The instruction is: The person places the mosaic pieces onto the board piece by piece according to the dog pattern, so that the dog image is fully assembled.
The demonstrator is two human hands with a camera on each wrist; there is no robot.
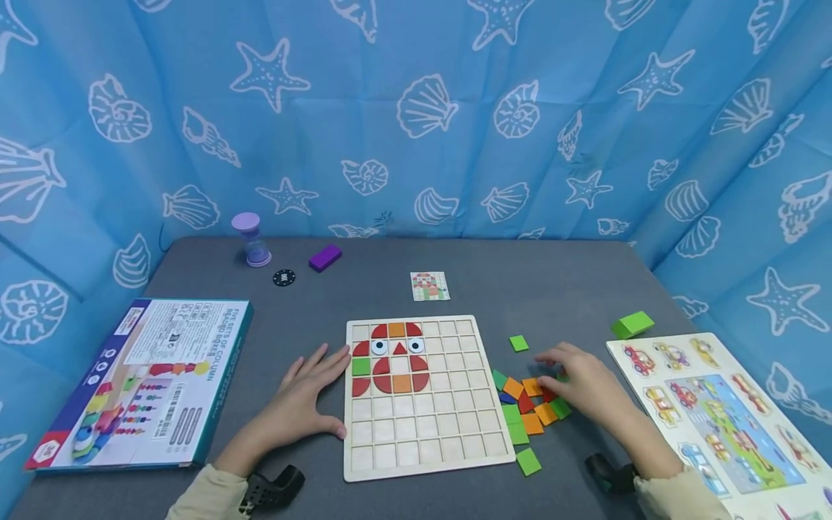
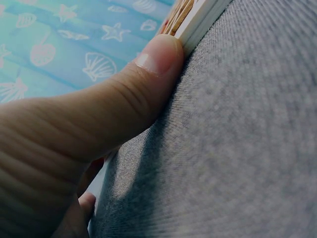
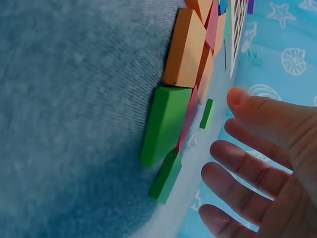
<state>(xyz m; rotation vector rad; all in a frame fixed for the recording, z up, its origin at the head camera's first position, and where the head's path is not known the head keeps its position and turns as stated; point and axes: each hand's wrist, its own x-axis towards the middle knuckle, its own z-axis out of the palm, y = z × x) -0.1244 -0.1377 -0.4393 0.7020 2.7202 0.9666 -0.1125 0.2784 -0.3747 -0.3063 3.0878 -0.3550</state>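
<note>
A wooden grid board (image 1: 455, 426) lies in the middle of the table, its upper left squares filled with red, orange and green tiles and two round eye pieces (image 1: 379, 347). My left hand (image 1: 302, 404) rests along the board's left edge; in the left wrist view the thumb (image 2: 161, 57) presses against that edge. To the right of the board is a loose pile of coloured tiles, among them an orange tile (image 3: 185, 49) and a green tile (image 3: 166, 124). Over the pile's right side hovers my right hand (image 1: 581, 379), fingers loosely bent and holding nothing.
Behind the board lies a small pattern card (image 1: 430, 286). A boxed toy (image 1: 162, 383) lies at left, near an hourglass (image 1: 253, 242), a black disc (image 1: 284, 277) and a purple block (image 1: 325, 258). On the right are a green block (image 1: 633, 325) and a picture puzzle board (image 1: 721, 426).
</note>
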